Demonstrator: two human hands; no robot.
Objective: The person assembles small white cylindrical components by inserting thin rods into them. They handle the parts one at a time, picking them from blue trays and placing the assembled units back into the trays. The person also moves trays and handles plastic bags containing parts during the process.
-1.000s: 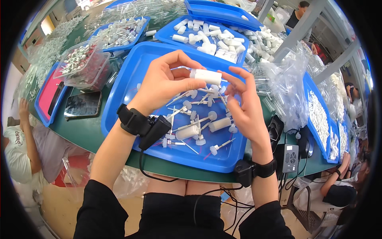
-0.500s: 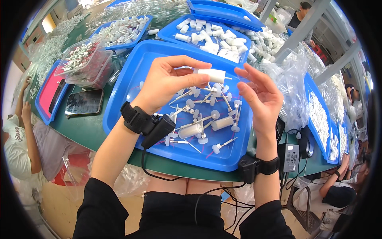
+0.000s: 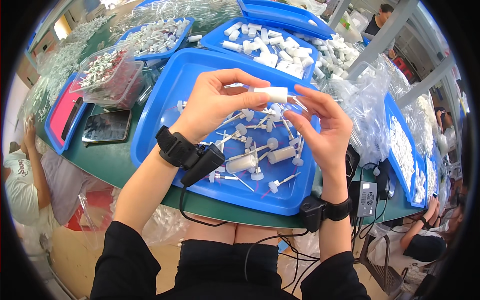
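Note:
My left hand (image 3: pixel 215 102) grips a white cylinder (image 3: pixel 274 94) between thumb and fingers, holding it sideways above a blue tray (image 3: pixel 150 135). A thin stem shows at the cylinder's right end. Close to that end, my right hand (image 3: pixel 322 120) has its thumb and index finger apart. A thin white stick (image 3: pixel 300 103) appears between those fingers; whether they touch it is unclear. Below lie several thin-stemmed pieces with pale round caps (image 3: pixel 272 143) and pinkish threads, along with two white cylinders (image 3: pixel 282 155). Both wrists wear black straps with small devices.
Behind stands a blue tray of white cylinders (image 3: pixel 232 46); another holds capped stems (image 3: pixel 155 40). To the left are a clear tub (image 3: pixel 112 82) and a phone (image 3: pixel 106 127). Plastic bags (image 3: pixel 360 110) and a grey boxed device (image 3: pixel 366 198) with cables sit right. Other people work at both sides.
The white cylinder has shifted slightly right with my left hand. My right hand has moved left to its stem end, and a thin white stick now shows between the right fingers.

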